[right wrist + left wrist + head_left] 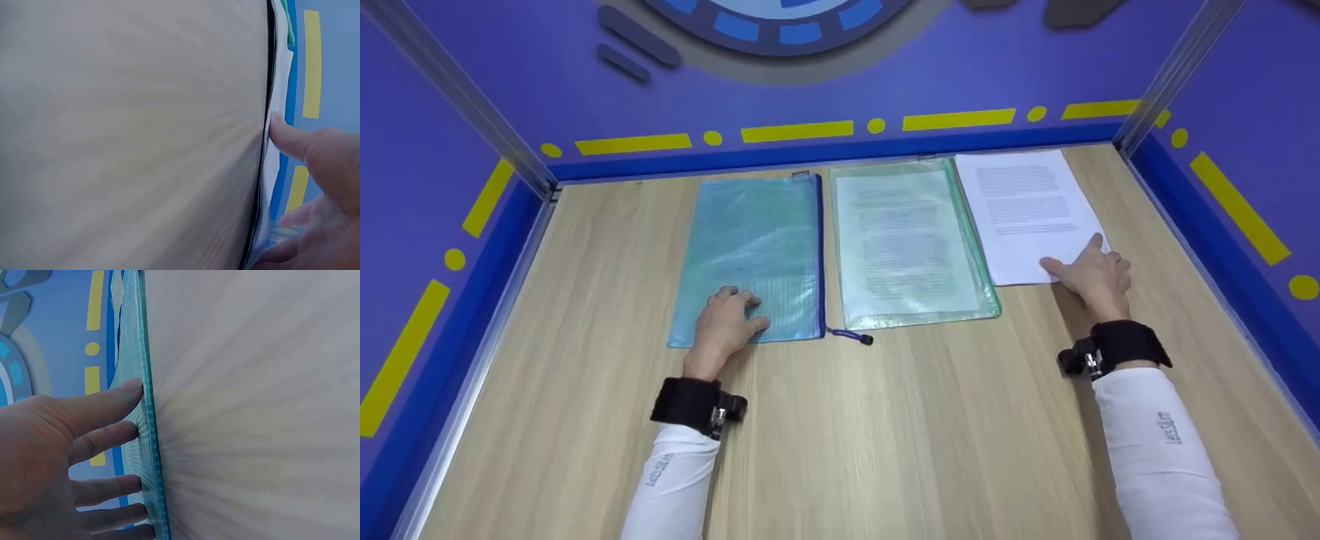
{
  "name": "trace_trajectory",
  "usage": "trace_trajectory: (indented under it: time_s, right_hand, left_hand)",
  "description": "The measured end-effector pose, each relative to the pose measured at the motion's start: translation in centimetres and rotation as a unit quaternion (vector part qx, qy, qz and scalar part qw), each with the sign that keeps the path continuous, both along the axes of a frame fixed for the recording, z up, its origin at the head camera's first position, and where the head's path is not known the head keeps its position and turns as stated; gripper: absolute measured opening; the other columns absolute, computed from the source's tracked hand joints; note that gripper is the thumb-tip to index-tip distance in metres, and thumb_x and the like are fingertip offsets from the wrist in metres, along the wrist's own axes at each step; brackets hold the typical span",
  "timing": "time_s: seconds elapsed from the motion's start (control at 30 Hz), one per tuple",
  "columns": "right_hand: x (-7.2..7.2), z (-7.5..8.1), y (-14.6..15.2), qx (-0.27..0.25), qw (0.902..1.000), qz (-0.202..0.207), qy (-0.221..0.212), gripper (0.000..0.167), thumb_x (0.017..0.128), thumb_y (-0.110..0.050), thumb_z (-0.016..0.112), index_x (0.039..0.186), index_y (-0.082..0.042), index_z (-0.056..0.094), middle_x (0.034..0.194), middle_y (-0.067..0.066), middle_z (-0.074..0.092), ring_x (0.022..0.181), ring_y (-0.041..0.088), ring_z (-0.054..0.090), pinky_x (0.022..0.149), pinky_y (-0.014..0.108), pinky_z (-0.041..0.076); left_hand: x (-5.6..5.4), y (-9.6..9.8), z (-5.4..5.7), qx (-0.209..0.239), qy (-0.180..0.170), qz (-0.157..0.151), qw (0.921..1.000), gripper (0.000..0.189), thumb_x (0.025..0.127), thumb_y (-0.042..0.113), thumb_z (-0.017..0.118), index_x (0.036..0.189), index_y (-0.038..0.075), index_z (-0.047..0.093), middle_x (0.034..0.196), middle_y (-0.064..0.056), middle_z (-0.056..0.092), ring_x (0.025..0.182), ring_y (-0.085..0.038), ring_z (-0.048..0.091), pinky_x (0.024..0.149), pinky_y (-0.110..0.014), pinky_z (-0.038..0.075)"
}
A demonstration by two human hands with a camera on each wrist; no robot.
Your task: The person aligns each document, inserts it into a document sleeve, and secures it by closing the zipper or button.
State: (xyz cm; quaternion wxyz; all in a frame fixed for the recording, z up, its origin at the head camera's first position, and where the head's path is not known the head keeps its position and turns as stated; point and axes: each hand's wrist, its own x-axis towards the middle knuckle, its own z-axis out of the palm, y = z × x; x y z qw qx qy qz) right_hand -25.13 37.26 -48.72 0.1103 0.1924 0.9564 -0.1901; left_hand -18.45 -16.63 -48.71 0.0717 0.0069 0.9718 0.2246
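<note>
In the head view a translucent blue zip document pouch [757, 232] lies flat at the left, its dark blue zipper along the right side. My left hand [725, 322] rests on its lower edge, fingers spread; the left wrist view shows the thumb and fingertips touching the pouch just inside its seam [151, 422]. At the right lies white printed paper [1024, 199]. My right hand [1096, 276] spans its lower right corner, thumb on the bottom edge and fingers by the right edge. Between them is a clear pouch with green trim [915, 247], printed pages inside.
A zipper pull [851, 335] on a blue cord sticks out from the blue pouch's lower right corner. All of this lies on a wood-grain table [900, 442]. Blue panels [840, 97] with yellow marks stand along the back and both sides.
</note>
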Motion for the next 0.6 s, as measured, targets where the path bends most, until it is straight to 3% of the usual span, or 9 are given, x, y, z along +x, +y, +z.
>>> trace_trajectory:
  time_s: [0.13,0.23,0.37,0.47,0.6]
  right_hand:
    - [0.0,0.1,0.1,0.006,0.9996,-0.003,0.029,0.11,0.091,-0.055,0.059,0.152,0.014,-0.002,0.138,0.053,0.028,0.121,0.058,0.034,0.095,0.061,0.042]
    - [-0.1,0.3,0.0,-0.004,0.9988,-0.017,0.046,0.106,0.09,-0.049,0.064,0.151,0.017,0.007,0.135,0.049,0.032,0.121,0.056,0.036,0.096,0.061,0.041]
    - [-0.5,0.6,0.3,-0.043,0.996,-0.042,0.066,0.089,0.089,-0.038,0.068,0.144,0.019,0.028,0.133,0.044,0.04,0.122,0.054,0.04,0.102,0.06,0.039]
    - [-0.8,0.7,0.8,-0.082,0.9917,-0.065,0.074,0.071,0.089,-0.027,0.066,0.137,0.019,0.039,0.134,0.042,0.045,0.124,0.053,0.045,0.106,0.059,0.039]
    - [-1.1,0.6,1.2,-0.136,0.9824,-0.101,0.08,0.059,0.088,-0.013,0.056,0.137,0.018,0.042,0.137,0.039,0.049,0.125,0.046,0.048,0.107,0.053,0.042]
  left_hand:
    - [0.0,0.0,0.1,0.001,0.0,0.001,1.0,0.045,0.091,0.029,0.07,0.129,0.006,0.064,0.149,-0.026,0.045,0.136,-0.047,0.044,0.111,-0.056,0.04]
    - [-0.1,0.0,0.1,0.001,0.0,0.002,1.0,0.045,0.091,0.029,0.07,0.129,0.006,0.064,0.149,-0.026,0.045,0.137,-0.046,0.044,0.111,-0.057,0.04]
    - [0.0,0.1,0.1,0.003,0.001,0.002,1.0,0.044,0.091,0.028,0.069,0.128,0.006,0.065,0.148,-0.026,0.046,0.136,-0.047,0.044,0.11,-0.057,0.041]
    - [0.0,0.1,0.1,0.004,0.003,0.002,1.0,0.044,0.09,0.028,0.069,0.128,0.005,0.065,0.148,-0.026,0.046,0.136,-0.048,0.044,0.109,-0.058,0.041]
    - [-0.1,0.1,0.0,0.004,0.0,0.006,1.0,0.044,0.09,0.028,0.069,0.128,0.006,0.065,0.149,-0.026,0.045,0.137,-0.047,0.043,0.11,-0.057,0.04]
